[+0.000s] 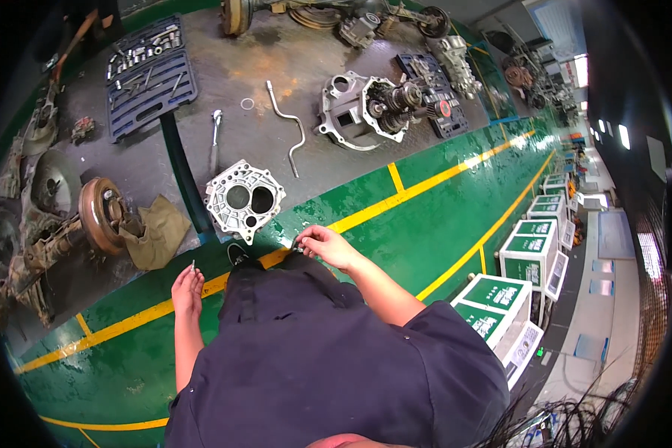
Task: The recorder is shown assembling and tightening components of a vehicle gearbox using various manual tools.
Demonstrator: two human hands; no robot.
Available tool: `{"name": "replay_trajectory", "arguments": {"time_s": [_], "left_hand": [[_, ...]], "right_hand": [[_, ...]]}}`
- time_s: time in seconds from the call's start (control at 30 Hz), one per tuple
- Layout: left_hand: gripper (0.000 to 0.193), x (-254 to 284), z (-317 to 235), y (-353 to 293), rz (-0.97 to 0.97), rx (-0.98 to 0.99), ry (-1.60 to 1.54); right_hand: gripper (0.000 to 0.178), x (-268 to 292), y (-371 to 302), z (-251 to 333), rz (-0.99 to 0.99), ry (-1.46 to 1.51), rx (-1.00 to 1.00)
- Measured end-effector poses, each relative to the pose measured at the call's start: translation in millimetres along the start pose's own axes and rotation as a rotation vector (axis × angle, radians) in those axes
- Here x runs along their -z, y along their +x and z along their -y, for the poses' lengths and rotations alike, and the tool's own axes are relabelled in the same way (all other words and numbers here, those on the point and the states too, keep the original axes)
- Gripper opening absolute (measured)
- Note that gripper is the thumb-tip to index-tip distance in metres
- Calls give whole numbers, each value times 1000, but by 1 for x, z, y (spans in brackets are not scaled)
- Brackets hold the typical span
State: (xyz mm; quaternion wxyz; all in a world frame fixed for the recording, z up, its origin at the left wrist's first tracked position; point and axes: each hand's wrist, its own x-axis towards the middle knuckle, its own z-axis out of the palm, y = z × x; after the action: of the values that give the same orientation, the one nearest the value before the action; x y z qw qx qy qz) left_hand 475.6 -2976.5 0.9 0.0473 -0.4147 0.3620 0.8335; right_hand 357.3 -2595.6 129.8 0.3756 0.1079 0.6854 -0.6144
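Note:
My left hand (187,293) is closed, with a small slim metal piece (193,264), bolt-like in shape, standing up from its fingertips. In front of my body, the bent fingers of my right hand (327,248) pinch a small dark piece (297,245), too small to name. Just beyond both hands lies a silver gearbox cover plate (235,198) with large round holes, at the edge of the dark work surface. A ratchet wrench (216,138) and a cranked speed handle (287,119) lie past it. Farther right sits an open gearbox housing (347,112) with its gears (399,104) exposed.
A socket tool case (151,112) lies open at the back left; a second case (455,119) sits beyond the gears. Rusty axle parts (101,213) and an olive cloth (157,231) are on the left. White-and-green cabinets (493,299) line the right, across the green floor (396,246).

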Motion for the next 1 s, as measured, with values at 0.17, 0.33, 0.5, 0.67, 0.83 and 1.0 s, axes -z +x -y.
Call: {"name": "replay_trajectory", "arguments": {"time_s": [0.17, 0.33, 0.5, 0.67, 0.83, 1.0], "left_hand": [[29, -16, -8, 22, 110, -80, 113], [24, -30, 12, 54, 160, -86, 260], [27, -34, 46, 90, 160, -77, 284], [30, -44, 61, 101, 162, -18, 210], [26, -51, 85, 117, 113, -114, 234], [26, -63, 91, 130, 30, -241, 290]], "right_hand": [[23, 41, 9, -93, -266, -452, -7], [30, 129, -72, -254, -358, -951, -474], [27, 180, -173, -322, -155, -880, -609], [26, 176, -160, -265, -381, -487, -634], [26, 176, -150, -230, -448, -372, -582], [25, 163, -130, -206, -476, -347, -538]]}}
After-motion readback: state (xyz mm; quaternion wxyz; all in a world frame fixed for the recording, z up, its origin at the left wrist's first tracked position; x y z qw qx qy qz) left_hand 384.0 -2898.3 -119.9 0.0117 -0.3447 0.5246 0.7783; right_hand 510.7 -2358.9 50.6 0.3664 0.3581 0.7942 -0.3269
